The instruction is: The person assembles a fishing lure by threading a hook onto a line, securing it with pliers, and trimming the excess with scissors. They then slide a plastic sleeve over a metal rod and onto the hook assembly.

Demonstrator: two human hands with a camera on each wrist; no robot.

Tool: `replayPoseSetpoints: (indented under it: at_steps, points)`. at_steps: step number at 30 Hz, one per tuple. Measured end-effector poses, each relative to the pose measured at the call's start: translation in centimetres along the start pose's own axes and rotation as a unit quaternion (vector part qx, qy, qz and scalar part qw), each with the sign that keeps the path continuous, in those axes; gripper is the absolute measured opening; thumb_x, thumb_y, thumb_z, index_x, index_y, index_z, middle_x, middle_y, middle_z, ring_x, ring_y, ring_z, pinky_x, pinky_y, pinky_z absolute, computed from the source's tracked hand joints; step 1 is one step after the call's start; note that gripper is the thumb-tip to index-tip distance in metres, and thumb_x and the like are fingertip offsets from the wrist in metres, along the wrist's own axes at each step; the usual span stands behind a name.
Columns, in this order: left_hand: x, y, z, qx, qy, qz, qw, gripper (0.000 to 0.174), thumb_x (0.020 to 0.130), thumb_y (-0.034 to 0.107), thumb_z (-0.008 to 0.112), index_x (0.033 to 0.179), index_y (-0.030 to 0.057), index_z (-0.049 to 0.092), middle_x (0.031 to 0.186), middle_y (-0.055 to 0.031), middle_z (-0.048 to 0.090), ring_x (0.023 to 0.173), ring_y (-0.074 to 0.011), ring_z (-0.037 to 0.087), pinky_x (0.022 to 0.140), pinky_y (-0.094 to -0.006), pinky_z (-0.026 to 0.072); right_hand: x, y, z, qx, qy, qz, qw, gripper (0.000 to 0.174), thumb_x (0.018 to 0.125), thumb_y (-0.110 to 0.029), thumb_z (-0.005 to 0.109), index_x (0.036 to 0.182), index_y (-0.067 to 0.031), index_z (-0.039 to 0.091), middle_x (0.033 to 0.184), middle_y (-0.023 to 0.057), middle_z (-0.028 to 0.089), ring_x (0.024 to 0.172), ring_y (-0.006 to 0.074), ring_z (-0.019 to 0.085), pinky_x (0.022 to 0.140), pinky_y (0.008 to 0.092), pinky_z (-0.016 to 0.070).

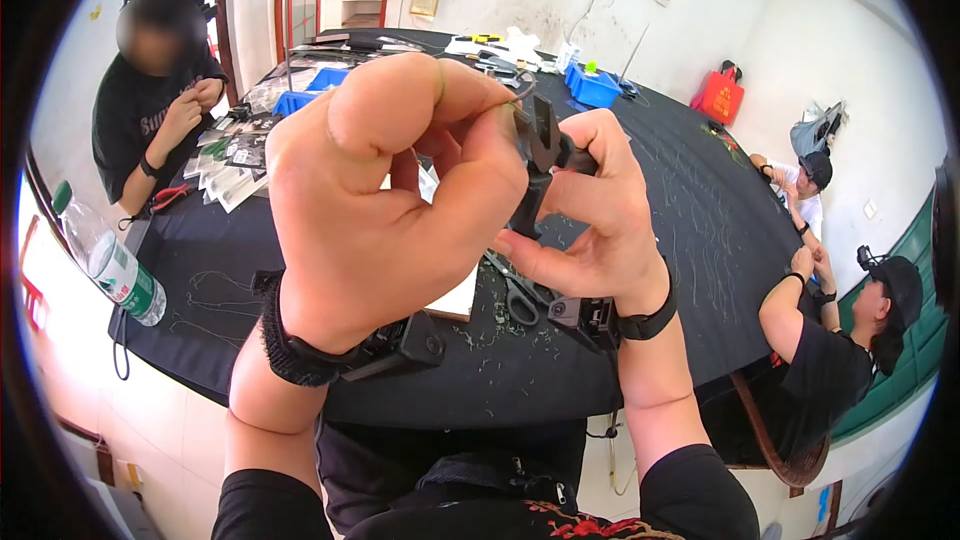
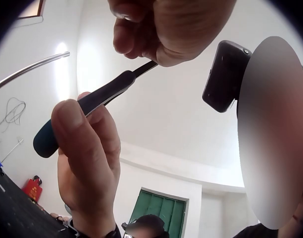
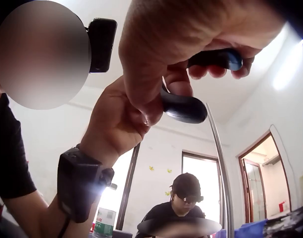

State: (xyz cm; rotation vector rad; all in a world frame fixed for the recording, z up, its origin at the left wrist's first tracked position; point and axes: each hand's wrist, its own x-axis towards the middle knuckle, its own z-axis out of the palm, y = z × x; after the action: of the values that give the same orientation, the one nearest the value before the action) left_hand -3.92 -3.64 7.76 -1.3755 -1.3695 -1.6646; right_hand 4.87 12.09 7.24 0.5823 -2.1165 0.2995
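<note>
White walls [image 1: 720, 25], black tabletop [image 1: 560, 390]. Closest up, over its near edge: left hand [image 1: 385, 190] has fingertips pinched on a thin dark strand [image 1: 527, 81]. Right hand [image 1: 605, 215] is wrapped round the pliers [image 1: 541, 140], long axis roughly upright, nose just right of that pinch, can't tell if touching. Scissors [image 1: 522, 302] lie toward the near edge, blue bin [image 1: 592, 90] by the far edge.

Your head: view faces forward and down across the black table [image 1: 720, 270]
Left wrist: close, tilted up past your pliers [image 2: 104, 94]
Right wrist: close, angled up toward the doorway [image 3: 260, 176]
Red bag [image 1: 722, 97]: shared by head and left-wrist views
</note>
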Motion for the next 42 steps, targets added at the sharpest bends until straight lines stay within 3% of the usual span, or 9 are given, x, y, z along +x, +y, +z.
replayPoseSetpoints:
  at_steps: [6, 8, 14, 16, 23, 38, 42]
  points:
    - [0.1, -0.3, -0.1, 0.003, -0.015, 0.035, 0.999, 0.005, 0.077, -0.005, 0.056, 0.082, -0.0036, 0.057, 0.071, -0.0039, 0.059, 0.062, -0.006, 0.055, 0.055, -0.0169, 0.0442, -0.2, 0.3, 0.4, 0.016, 0.015, -0.007, 1.0, 0.027, 0.051, -0.008, 0.072, 0.053, -0.0056, 0.045, 0.082, 0.0133, 0.045, 0.069, 0.0243, 0.046, 0.055, 0.0289, 0.0373]
    - [0.1, 0.0, -0.1, 0.016, -0.015, 0.002, 1.0, 0.005, 0.077, -0.005, 0.055, 0.081, -0.0037, 0.056, 0.07, -0.0038, 0.059, 0.062, -0.0058, 0.055, 0.054, -0.0171, 0.0445, -0.3, 0.1, 0.4, 0.02, 0.022, -0.014, 0.999, 0.027, 0.051, -0.007, 0.07, 0.052, -0.0057, 0.043, 0.082, 0.0137, 0.046, 0.067, 0.024, 0.046, 0.054, 0.0286, 0.0374]
    - [0.1, -0.1, -0.3, 0.028, -0.009, 0.009, 1.0, 0.005, 0.077, -0.005, 0.055, 0.082, -0.0038, 0.057, 0.069, -0.0036, 0.059, 0.059, -0.0052, 0.054, 0.053, -0.0165, 0.0441, -0.2, -0.4, 0.2, 0.036, 0.059, -0.009, 0.998, 0.031, 0.048, -0.002, 0.064, 0.051, -0.0069, 0.034, 0.074, 0.0118, 0.046, 0.059, 0.0217, 0.046, 0.048, 0.0263, 0.0349]
    - [0.2, -0.2, -0.3, 0.037, -0.008, 0.02, 0.999, 0.005, 0.077, -0.005, 0.055, 0.082, -0.0036, 0.057, 0.069, -0.0034, 0.059, 0.058, -0.0052, 0.054, 0.052, -0.0164, 0.0441, -0.4, -0.8, -0.1, 0.074, 0.033, 0.037, 0.996, 0.031, 0.046, 0.0, 0.062, 0.052, -0.0074, 0.032, 0.071, 0.0104, 0.046, 0.059, 0.0212, 0.046, 0.048, 0.0257, 0.034]
    - [0.4, -0.4, -0.4, 0.028, -0.02, 0.021, 0.999, 0.005, 0.079, -0.005, 0.053, 0.082, -0.0036, 0.057, 0.066, -0.0036, 0.057, 0.055, -0.0059, 0.055, 0.05, -0.0166, 0.0437, -0.5, -0.9, -0.1, 0.095, 0.054, 0.037, 0.993, 0.026, 0.044, 0.001, 0.061, 0.054, -0.0073, 0.038, 0.068, 0.0088, 0.045, 0.058, 0.0214, 0.048, 0.047, 0.0254, 0.0353]
    - [0.5, -0.8, -0.1, -0.049, -0.013, 0.059, 0.997, 0.006, 0.08, -0.004, 0.051, 0.083, -0.0044, 0.057, 0.068, -0.0053, 0.058, 0.055, -0.0073, 0.055, 0.049, -0.0176, 0.0431, -0.2, -0.9, 0.1, -0.036, 0.128, -0.046, 0.99, 0.024, 0.043, -0.001, 0.063, 0.056, -0.0069, 0.043, 0.07, 0.0102, 0.051, 0.052, 0.0219, 0.048, 0.044, 0.0273, 0.0372]
    - [0.5, -0.5, -0.1, -0.046, -0.008, 0.024, 0.999, 0.008, 0.08, -0.004, 0.051, 0.085, -0.0037, 0.057, 0.067, -0.0051, 0.058, 0.056, -0.0069, 0.055, 0.049, -0.0169, 0.0424, -0.4, -0.8, 0.7, -0.064, 0.152, -0.059, 0.985, 0.025, 0.043, -0.002, 0.065, 0.058, -0.0066, 0.045, 0.07, 0.0107, 0.051, 0.052, 0.0224, 0.048, 0.044, 0.0279, 0.0379]
